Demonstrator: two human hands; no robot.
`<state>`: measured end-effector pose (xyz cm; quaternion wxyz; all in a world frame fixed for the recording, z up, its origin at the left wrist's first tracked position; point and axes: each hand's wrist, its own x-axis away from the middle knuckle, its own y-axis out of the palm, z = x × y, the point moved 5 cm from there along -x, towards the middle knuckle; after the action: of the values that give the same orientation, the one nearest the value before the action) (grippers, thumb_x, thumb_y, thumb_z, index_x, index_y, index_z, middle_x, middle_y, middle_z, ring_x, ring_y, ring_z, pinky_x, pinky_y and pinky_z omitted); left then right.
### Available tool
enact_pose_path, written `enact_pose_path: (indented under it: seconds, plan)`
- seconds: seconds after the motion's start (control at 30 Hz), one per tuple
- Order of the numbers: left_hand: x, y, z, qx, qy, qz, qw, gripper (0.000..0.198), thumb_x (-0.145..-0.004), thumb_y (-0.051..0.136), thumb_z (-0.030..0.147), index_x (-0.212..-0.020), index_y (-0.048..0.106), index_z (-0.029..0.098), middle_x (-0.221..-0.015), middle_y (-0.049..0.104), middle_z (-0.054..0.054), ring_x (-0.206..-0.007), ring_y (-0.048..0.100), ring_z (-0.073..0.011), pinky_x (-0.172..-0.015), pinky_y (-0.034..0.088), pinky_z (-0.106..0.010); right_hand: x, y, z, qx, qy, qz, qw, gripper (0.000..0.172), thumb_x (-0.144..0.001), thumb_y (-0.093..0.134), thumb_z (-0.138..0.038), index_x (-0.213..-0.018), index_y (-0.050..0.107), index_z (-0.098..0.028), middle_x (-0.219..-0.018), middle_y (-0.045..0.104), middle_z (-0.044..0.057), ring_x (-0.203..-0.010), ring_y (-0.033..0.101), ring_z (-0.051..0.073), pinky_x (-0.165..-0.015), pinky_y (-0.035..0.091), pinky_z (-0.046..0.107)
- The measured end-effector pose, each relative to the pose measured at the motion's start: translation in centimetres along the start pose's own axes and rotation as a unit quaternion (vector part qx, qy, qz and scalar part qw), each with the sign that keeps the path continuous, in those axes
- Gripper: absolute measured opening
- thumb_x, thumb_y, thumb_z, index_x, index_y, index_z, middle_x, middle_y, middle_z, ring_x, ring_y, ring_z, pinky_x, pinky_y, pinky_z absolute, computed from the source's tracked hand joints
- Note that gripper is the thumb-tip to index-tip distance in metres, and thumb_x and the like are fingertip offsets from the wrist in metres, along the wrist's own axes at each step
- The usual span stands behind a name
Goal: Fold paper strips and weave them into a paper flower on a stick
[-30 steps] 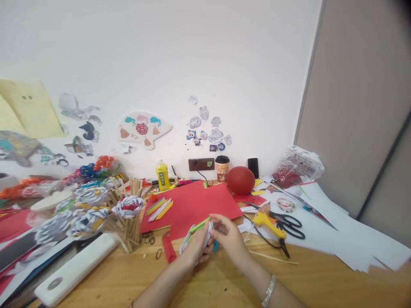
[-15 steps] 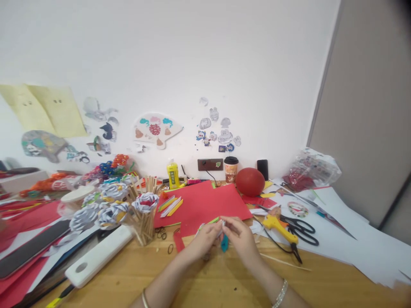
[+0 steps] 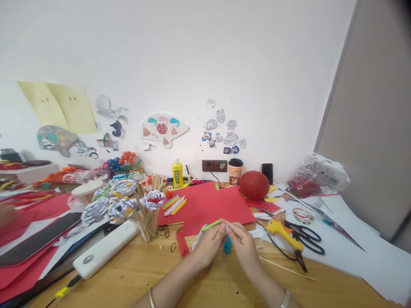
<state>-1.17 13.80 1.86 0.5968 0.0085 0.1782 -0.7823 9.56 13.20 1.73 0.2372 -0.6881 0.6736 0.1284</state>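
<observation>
My left hand [image 3: 209, 244] and my right hand [image 3: 241, 242] meet over the front of the wooden table, fingertips pinched together. Between them is something small and whitish, mostly covered by the fingers. A teal folded paper piece [image 3: 227, 245] shows just below the fingertips; whether it is held or lies on the table, I cannot tell. Beside my left hand are a green paper strip [image 3: 212, 225] and a white strip [image 3: 196, 240], partly hidden by it. Red paper sheets [image 3: 208, 205] lie just beyond both hands.
On the right are a yellow glue gun [image 3: 285, 234], black-handled scissors [image 3: 308, 237] and white sheets [image 3: 356, 256]. A red balloon [image 3: 254, 185] and a paper cup [image 3: 236, 172] stand behind. Left are paper roses [image 3: 122, 209], wooden sticks [image 3: 147, 224] and a white power strip [image 3: 105, 250].
The camera view has turned slightly left, so the scene sits further right. My hands stay together, and more of the green and white strips shows beside my left hand.
</observation>
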Motion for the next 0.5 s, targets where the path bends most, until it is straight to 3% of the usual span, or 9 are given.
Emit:
enact_pose_path:
  seconds: [0.33, 0.5]
  plan:
    - [-0.1, 0.8, 0.6, -0.006, 0.014, -0.060, 0.998, 0.043, -0.079, 0.034, 0.055, -0.069, 0.050, 0.017, -0.060, 0.044, 0.002, -0.059, 0.040, -0.0124, -0.058, 0.034, -0.022, 0.0, -0.9, -0.7, 0.027, -0.017, 0.052, 0.998, 0.027, -0.080, 0.048, -0.038, -0.084, 0.068, -0.020, -0.086, 0.064, 0.008, -0.085, 0.057, 0.021, -0.079, 0.044, 0.033]
    - [-0.3, 0.1, 0.5, -0.008, 0.003, -0.033, 0.999, 0.042, -0.078, 0.037, 0.054, -0.068, 0.051, 0.016, -0.062, 0.045, 0.002, -0.061, 0.039, -0.0126, -0.061, 0.033, -0.023, -0.6, -1.4, -1.0, 0.029, -0.005, 0.047, 0.998, 0.026, -0.077, 0.053, -0.039, -0.088, 0.067, -0.021, -0.091, 0.064, 0.008, -0.089, 0.056, 0.023, -0.082, 0.043, 0.035]
